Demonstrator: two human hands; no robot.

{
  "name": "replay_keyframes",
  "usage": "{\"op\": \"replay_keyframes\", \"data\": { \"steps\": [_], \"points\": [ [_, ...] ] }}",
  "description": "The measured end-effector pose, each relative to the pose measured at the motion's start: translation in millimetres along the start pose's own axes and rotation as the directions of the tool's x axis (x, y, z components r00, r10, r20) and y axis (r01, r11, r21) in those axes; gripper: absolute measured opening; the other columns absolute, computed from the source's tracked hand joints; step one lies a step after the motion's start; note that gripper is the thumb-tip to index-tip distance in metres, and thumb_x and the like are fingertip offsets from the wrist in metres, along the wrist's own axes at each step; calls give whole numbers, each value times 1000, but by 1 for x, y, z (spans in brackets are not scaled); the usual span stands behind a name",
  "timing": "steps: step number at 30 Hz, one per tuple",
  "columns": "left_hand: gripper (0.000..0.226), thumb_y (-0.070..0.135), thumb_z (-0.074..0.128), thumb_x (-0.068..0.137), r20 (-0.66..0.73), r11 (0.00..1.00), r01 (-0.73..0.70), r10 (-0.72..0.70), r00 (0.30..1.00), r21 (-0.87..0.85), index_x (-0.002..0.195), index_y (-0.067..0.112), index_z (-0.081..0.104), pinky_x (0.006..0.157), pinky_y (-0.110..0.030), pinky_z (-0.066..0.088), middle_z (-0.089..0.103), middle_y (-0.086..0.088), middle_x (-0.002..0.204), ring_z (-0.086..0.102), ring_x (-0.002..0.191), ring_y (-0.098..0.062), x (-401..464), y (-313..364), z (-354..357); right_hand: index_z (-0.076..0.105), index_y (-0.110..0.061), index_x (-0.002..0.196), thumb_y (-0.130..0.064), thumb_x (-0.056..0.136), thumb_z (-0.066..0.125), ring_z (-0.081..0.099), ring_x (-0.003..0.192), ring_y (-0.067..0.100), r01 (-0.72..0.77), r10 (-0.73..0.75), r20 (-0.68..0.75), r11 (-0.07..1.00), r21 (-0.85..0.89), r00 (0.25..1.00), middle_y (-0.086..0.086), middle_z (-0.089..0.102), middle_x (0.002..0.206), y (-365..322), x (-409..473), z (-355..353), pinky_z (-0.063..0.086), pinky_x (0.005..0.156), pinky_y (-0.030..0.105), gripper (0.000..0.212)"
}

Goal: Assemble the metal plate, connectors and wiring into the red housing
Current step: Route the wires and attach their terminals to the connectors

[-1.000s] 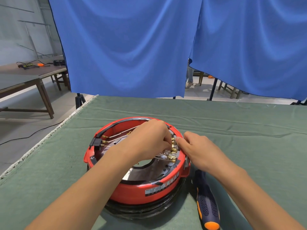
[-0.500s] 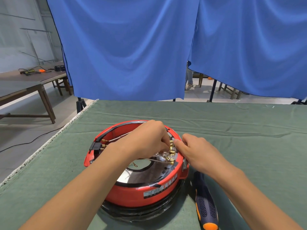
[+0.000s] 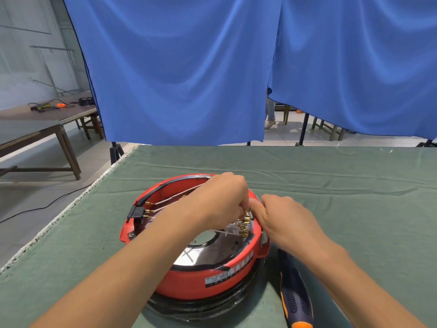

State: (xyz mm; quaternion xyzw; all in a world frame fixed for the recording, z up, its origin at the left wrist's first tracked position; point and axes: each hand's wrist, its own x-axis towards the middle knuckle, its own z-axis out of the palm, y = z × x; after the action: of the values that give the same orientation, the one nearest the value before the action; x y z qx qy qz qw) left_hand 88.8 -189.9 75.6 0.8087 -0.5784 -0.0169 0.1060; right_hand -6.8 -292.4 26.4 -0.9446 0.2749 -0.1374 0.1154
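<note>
The round red housing [image 3: 189,280] sits on the green cloth in front of me, open side up, with a shiny metal plate [image 3: 203,252] inside. Thin wires [image 3: 175,197] run from a black plug block [image 3: 136,212] at its left rim across the inside. A cluster of brass connectors [image 3: 246,223] sits at the right inner rim. My left hand [image 3: 217,200] reaches over the housing, fingers curled down onto the connectors. My right hand [image 3: 283,218] meets it from the right, thumb and fingers pinching at the same cluster. What each fingertip holds is hidden.
A dark blue screwdriver [image 3: 295,297] with orange trim lies on the green table cloth [image 3: 354,209] just right of the housing. The table's left edge [image 3: 71,209] is close. Blue curtains [image 3: 189,67] hang behind the table. A wooden bench [image 3: 47,124] stands far left.
Both hands stay at the brass connectors on the right rim, with only small finger shifts. The view has tilted a little, so the housing sits slightly lower in frame.
</note>
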Motion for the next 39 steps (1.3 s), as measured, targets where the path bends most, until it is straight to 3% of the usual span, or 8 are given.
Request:
{"op": "replay_keyframes", "data": {
  "steps": [4,7,12,16,20,23,28,39],
  "points": [
    [19,2,58,80,-6,999,-17,17,1000,37,73,12,73,58,-32,42,60,-9,63,52,64,-27,0,2,3,32,-20,63,-48,100,22,42,68,30,7,-7,-21,1000,16,1000,-2,39,62,-2,-1,1,32,60,35,47],
    [20,2,57,80,-11,999,-15,15,1000,42,70,12,71,56,-32,39,55,-6,57,47,60,-25,-1,3,4,33,-20,63,-48,100,22,43,69,30,-6,7,-10,999,48,1000,-1,41,63,-1,-1,1,32,60,35,47],
    [14,13,63,84,36,989,49,-44,998,-137,84,18,76,67,-32,52,72,-3,79,63,72,-21,-5,-7,3,42,-14,63,-54,95,34,50,73,30,-54,46,65,990,130,997,1,50,65,4,3,-3,30,54,35,51],
    [13,21,63,88,5,989,51,-51,999,-141,95,22,74,77,-36,53,72,3,91,64,81,-16,-15,-10,6,44,-13,55,-62,87,44,46,58,24,-109,82,146,976,186,986,0,47,52,9,4,-10,30,51,31,58],
    [10,25,62,87,-112,998,27,-34,993,-57,90,29,71,77,-35,52,68,11,94,61,86,-12,-30,-13,4,47,-16,55,-63,84,48,43,55,20,-145,98,268,976,162,958,-1,47,53,7,2,-16,35,56,32,55],
    [8,30,65,86,-83,1000,-2,-1,997,-30,92,31,70,77,-33,49,63,13,99,57,93,-11,-37,-9,4,36,-15,55,-52,89,46,43,57,22,-141,104,279,983,117,955,0,44,54,3,-2,-18,33,55,32,51],
    [14,34,67,85,-92,999,-20,17,996,-34,98,32,71,78,-36,49,55,13,103,55,94,-12,-36,-3,9,40,-17,60,-52,90,39,48,66,23,-123,103,273,991,59,956,0,47,64,-3,-10,-18,32,53,32,46],
    [11,35,70,82,-85,1000,-26,25,996,-13,91,31,75,66,-29,42,53,12,91,54,86,-12,-24,-11,11,39,-15,64,-41,94,37,47,75,28,-114,83,263,988,107,961,5,49,70,-6,-5,-16,34,61,35,39]
  ]
}}
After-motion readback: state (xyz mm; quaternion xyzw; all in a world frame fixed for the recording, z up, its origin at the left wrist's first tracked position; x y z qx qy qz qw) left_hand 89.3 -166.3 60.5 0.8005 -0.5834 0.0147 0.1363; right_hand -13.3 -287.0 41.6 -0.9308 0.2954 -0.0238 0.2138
